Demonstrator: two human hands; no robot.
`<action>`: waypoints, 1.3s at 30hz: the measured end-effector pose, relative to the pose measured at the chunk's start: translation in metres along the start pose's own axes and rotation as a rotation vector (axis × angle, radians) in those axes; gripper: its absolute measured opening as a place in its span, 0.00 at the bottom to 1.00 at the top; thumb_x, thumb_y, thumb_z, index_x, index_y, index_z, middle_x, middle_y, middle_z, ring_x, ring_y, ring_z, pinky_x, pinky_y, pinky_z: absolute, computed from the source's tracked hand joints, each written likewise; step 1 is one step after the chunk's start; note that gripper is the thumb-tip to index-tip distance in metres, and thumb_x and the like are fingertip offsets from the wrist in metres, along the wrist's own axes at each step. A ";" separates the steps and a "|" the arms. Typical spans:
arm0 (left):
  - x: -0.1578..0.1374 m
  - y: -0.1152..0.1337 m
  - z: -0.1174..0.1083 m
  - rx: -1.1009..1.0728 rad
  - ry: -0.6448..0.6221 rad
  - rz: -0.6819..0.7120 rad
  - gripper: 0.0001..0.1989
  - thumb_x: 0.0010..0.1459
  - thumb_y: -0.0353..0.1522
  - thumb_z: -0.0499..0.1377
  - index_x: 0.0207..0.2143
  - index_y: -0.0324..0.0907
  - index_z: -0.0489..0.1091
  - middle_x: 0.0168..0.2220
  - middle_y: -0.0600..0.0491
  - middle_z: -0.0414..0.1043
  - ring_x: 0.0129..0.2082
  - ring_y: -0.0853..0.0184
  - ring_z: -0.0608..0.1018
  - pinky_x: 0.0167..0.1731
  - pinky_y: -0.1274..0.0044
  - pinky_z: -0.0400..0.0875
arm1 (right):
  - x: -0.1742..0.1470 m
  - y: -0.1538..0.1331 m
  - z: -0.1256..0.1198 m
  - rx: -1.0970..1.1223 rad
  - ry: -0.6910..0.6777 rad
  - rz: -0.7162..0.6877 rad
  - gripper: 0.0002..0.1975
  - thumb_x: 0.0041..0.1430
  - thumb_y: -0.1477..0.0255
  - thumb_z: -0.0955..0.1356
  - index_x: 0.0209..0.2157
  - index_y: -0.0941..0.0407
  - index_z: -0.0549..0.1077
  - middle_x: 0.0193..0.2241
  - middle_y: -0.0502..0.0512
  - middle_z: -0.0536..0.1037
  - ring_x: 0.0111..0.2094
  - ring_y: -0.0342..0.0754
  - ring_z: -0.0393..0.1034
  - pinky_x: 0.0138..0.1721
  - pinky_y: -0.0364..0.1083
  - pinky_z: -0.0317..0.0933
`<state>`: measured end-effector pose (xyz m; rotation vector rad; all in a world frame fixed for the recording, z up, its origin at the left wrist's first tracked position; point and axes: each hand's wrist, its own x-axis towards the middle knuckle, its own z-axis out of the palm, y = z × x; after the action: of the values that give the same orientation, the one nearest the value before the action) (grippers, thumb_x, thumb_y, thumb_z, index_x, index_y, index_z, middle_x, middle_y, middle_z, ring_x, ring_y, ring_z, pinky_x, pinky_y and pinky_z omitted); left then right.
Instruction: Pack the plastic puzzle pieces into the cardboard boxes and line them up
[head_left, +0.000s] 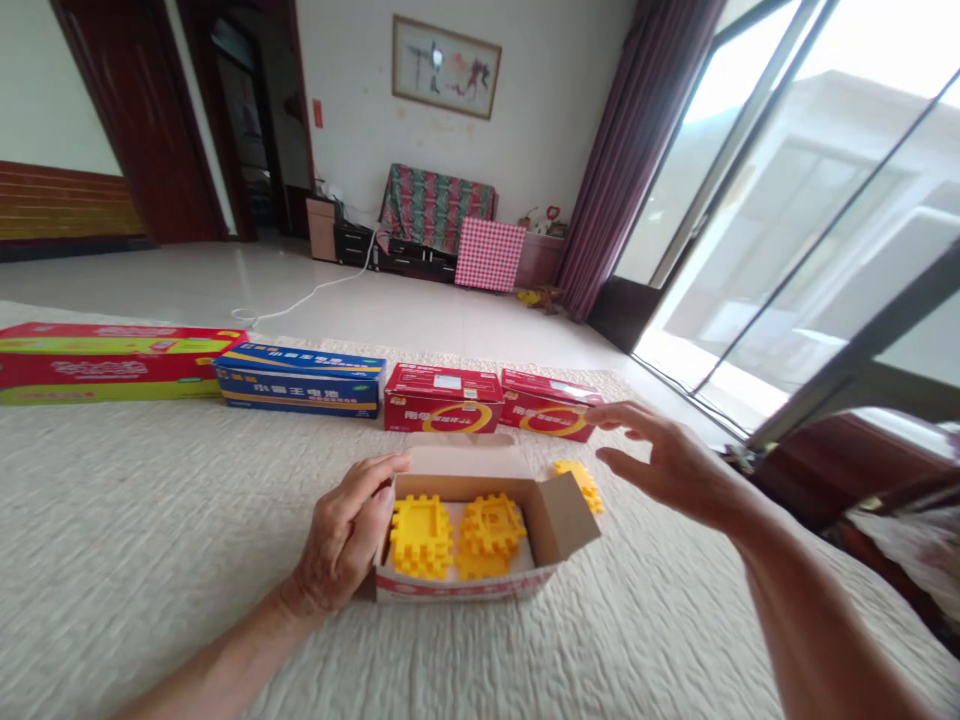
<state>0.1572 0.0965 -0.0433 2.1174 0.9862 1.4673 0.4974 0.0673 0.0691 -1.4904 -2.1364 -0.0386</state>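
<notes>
An open cardboard box [465, 588] sits in front of me, its flaps folded outward. Inside it lie several yellow notched plastic building blocks [421, 530], stacked in two groups. My left hand [346, 530] grips the box's left side, with the thumb along its edge. To the right of the box, my right hand [660, 455] hovers with fingers apart and nothing in them. Just beyond the right flap, another yellow block [579, 484] rests on the quilted cover, below and left of my right hand. The right fingertips are close to a closed red box [547, 405] in the picture; contact cannot be told.
Behind the open box stands a row: a long red and green box [120, 365], a blue box [300, 380] and a second red box [442, 398]. All rest on the cream quilted cover [210, 560]. A white cable [315, 290] crosses the floor beyond.
</notes>
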 end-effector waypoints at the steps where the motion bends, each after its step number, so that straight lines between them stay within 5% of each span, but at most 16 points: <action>1: -0.001 -0.001 0.000 0.004 -0.006 -0.001 0.16 0.63 0.32 0.48 0.48 0.40 0.70 0.48 0.48 0.74 0.51 0.63 0.74 0.52 0.75 0.68 | -0.006 0.019 0.000 0.010 -0.073 0.059 0.17 0.53 0.73 0.66 0.46 0.54 0.72 0.45 0.57 0.78 0.46 0.52 0.73 0.45 0.55 0.69; 5: -0.002 -0.005 -0.002 0.027 -0.034 -0.008 0.16 0.64 0.34 0.48 0.49 0.42 0.70 0.50 0.50 0.73 0.52 0.63 0.73 0.53 0.76 0.67 | -0.020 0.061 0.022 0.072 -0.253 0.155 0.26 0.47 0.78 0.66 0.50 0.55 0.70 0.49 0.58 0.77 0.50 0.51 0.72 0.52 0.55 0.66; 10: -0.003 -0.006 -0.002 0.047 -0.039 -0.033 0.16 0.64 0.35 0.47 0.49 0.43 0.70 0.50 0.51 0.73 0.52 0.63 0.73 0.53 0.76 0.68 | -0.019 0.057 0.052 0.063 -0.308 0.179 0.25 0.44 0.81 0.66 0.47 0.55 0.72 0.47 0.56 0.78 0.47 0.50 0.73 0.49 0.51 0.66; 13: -0.003 -0.006 -0.002 0.055 -0.044 -0.031 0.16 0.64 0.35 0.48 0.49 0.44 0.70 0.50 0.51 0.73 0.52 0.63 0.73 0.53 0.76 0.68 | -0.019 0.056 0.055 0.051 -0.326 0.208 0.21 0.46 0.79 0.66 0.45 0.54 0.73 0.42 0.54 0.80 0.40 0.49 0.76 0.43 0.50 0.69; 17: -0.002 -0.005 -0.002 0.052 -0.032 -0.033 0.16 0.64 0.35 0.48 0.49 0.43 0.70 0.50 0.51 0.74 0.52 0.63 0.74 0.53 0.76 0.68 | -0.015 0.054 0.037 0.043 -0.198 0.158 0.19 0.46 0.77 0.68 0.44 0.54 0.73 0.44 0.55 0.79 0.44 0.51 0.74 0.47 0.52 0.67; 23: 0.000 0.001 -0.002 0.038 -0.015 -0.031 0.16 0.64 0.35 0.48 0.46 0.41 0.72 0.48 0.49 0.75 0.50 0.63 0.75 0.51 0.76 0.69 | -0.007 -0.018 0.000 0.100 -0.024 -0.039 0.19 0.51 0.73 0.69 0.47 0.53 0.69 0.48 0.55 0.76 0.48 0.51 0.71 0.49 0.53 0.65; 27: 0.001 0.001 -0.001 0.027 -0.013 -0.027 0.16 0.64 0.34 0.48 0.47 0.40 0.71 0.47 0.49 0.75 0.49 0.63 0.75 0.51 0.76 0.69 | -0.008 -0.076 0.012 0.175 -0.119 -0.161 0.20 0.49 0.77 0.69 0.46 0.53 0.68 0.47 0.54 0.74 0.49 0.49 0.68 0.52 0.51 0.62; 30: 0.000 0.000 -0.002 0.021 -0.020 -0.023 0.16 0.64 0.33 0.48 0.47 0.39 0.71 0.47 0.48 0.74 0.49 0.64 0.75 0.51 0.76 0.69 | -0.009 -0.092 0.030 0.143 -0.174 -0.180 0.20 0.47 0.79 0.69 0.44 0.53 0.68 0.48 0.55 0.73 0.50 0.50 0.66 0.55 0.54 0.59; 35: -0.001 0.000 -0.002 0.014 -0.027 -0.021 0.16 0.64 0.33 0.47 0.48 0.38 0.70 0.48 0.48 0.74 0.50 0.64 0.74 0.52 0.77 0.67 | -0.007 -0.080 0.024 0.098 -0.114 -0.176 0.17 0.49 0.78 0.69 0.43 0.53 0.69 0.54 0.56 0.69 0.54 0.52 0.63 0.55 0.55 0.59; 39: -0.001 -0.002 -0.002 0.020 -0.034 -0.026 0.16 0.65 0.33 0.47 0.48 0.39 0.70 0.49 0.49 0.73 0.50 0.65 0.74 0.53 0.78 0.67 | -0.009 -0.035 0.002 0.040 -0.052 -0.119 0.14 0.55 0.76 0.66 0.44 0.52 0.70 0.49 0.56 0.73 0.52 0.51 0.67 0.53 0.54 0.61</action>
<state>0.1549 0.0966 -0.0445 2.1286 1.0158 1.4100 0.4676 0.0463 0.0729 -1.3540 -2.2519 -0.0002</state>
